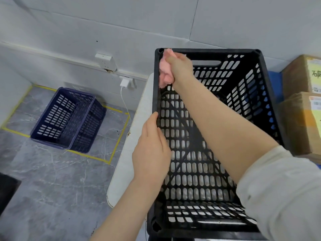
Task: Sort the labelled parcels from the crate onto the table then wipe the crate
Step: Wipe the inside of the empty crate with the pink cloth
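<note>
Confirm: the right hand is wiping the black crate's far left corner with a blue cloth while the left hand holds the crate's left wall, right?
One thing is off: the cloth is pink, not blue, as the head view shows. The right hand does grip it at the black crate's far left corner, and the left hand holds the left wall.

crate [260,94] on table [132,136] | left hand [151,153] on crate's left wall | right hand [178,66] holds cloth [165,75] at crate's far-left corner | near parcel [298,122] right of crate, far parcel [298,73] behind it | second crate [67,119] on floor left of table, inside taped outline [119,136] | charger [124,83] on wall behind
</note>
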